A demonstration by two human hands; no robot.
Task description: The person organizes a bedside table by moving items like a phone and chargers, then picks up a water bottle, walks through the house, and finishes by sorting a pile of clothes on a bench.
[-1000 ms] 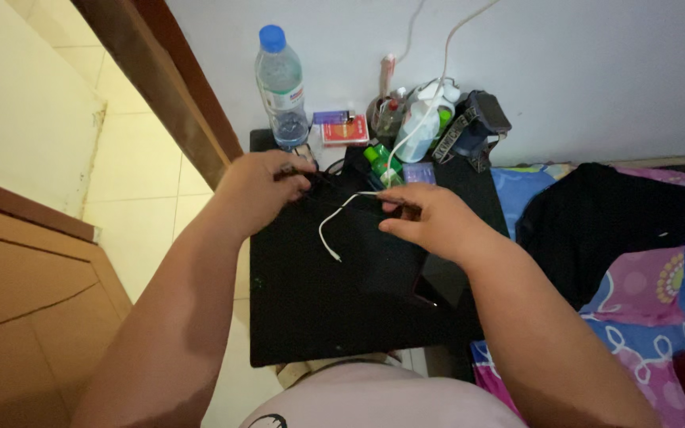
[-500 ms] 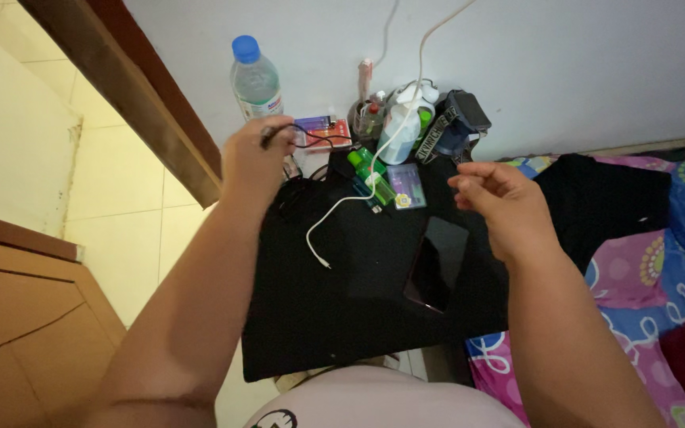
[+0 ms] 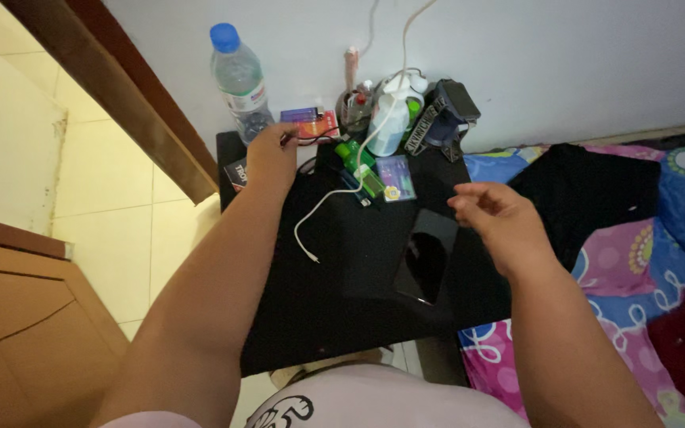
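Head view: left hand (image 3: 273, 152) stretched to the table's far edge, fingertips pinched on a thin dark cord (image 3: 311, 141) beside the colourful small box (image 3: 309, 122), close to the water bottle (image 3: 239, 79). Right hand (image 3: 491, 220) empty, fingers loosely curled, hovering above the black phone (image 3: 426, 255). White charging cable (image 3: 334, 198) trailing loose across the black tabletop (image 3: 342, 317), plug end free.
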